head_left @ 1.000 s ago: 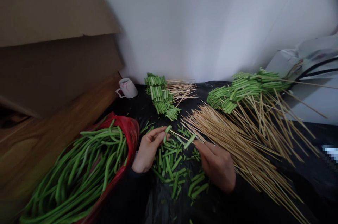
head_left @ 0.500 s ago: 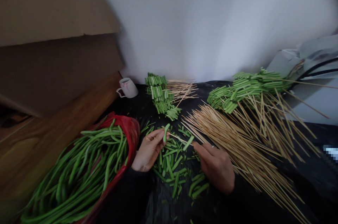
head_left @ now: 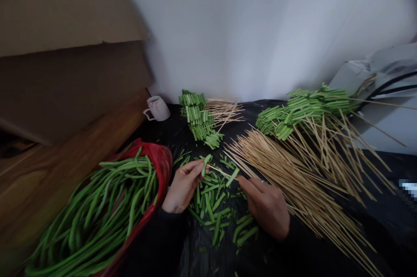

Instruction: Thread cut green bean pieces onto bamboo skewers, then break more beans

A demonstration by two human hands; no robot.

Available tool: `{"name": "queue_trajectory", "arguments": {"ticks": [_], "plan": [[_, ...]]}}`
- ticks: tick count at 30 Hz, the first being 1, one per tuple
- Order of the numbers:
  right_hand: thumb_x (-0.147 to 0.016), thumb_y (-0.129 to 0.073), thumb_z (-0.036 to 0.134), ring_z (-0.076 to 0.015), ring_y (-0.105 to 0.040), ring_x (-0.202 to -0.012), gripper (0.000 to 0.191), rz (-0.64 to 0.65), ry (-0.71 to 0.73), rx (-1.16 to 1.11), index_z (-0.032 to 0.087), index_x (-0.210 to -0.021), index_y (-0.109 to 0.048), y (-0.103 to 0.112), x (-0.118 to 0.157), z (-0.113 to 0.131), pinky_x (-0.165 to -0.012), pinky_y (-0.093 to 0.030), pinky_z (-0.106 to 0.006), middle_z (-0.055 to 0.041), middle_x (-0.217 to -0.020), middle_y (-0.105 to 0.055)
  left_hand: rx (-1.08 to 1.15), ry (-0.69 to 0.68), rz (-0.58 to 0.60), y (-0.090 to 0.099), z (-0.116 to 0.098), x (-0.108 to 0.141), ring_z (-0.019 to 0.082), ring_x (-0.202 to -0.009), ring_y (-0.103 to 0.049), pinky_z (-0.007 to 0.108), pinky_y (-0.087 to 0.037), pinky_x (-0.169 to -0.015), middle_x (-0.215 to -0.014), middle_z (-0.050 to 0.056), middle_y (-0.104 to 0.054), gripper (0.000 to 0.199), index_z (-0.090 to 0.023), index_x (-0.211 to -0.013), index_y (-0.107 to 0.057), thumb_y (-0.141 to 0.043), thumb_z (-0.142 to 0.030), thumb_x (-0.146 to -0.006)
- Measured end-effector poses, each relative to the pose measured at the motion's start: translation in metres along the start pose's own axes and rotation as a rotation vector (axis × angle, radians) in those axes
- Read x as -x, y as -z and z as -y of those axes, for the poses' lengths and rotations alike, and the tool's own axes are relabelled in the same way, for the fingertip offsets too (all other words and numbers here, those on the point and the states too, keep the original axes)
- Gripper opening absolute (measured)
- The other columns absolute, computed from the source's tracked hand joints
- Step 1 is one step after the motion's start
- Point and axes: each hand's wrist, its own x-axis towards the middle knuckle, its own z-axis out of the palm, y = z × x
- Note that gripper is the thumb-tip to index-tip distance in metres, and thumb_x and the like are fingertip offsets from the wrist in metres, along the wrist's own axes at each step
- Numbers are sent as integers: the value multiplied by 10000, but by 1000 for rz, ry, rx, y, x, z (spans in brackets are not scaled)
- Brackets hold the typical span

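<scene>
Head view: right hand (head_left: 269,207) pinches one stick (head_left: 219,170), one bean piece (head_left: 232,178) threaded on it; left hand (head_left: 182,185) grips a second piece (head_left: 206,165) between thumb and fingertips at the stick's far end, contact uncertain. Over the last second the right hand has edged slightly leftward; the stick's load remains one, so the second piece is judged not yet threaded. Counted: two stacks, left stack (head_left: 197,114) and right stack (head_left: 309,109); one sheaf (head_left: 286,172) of sticks; one bag (head_left: 164,159); one mug (head_left: 159,109); loose cuttings (head_left: 208,205), uncountable
</scene>
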Motion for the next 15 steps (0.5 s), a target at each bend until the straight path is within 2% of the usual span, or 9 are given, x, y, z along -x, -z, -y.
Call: {"name": "queue_trajectory", "arguments": {"ticks": [8, 15], "plan": [[-937, -382, 82, -130, -540, -619, 332, -7, -3, -39, 130, -1103, -665, -2, 2, 1, -598, -342, -276, -9, -660, -564, -91, -18, -18, -4, 3, 1, 121, -758, -640, 226, -495, -758, -790, 34, -745, 308, -137, -835, -775, -872, -295, -589], [-943, -399, 104, -130, -544, -614, 316, 1, -17, -50, 140, -1107, -667, 0, -1, 3, -602, -357, -272, -7, -664, -563, -55, -30, -8, -6, 2, 3, 107, -736, -626, 195, -474, -684, -768, 20, -719, 299, -155, -862, -753, -854, -312, -628]]}}
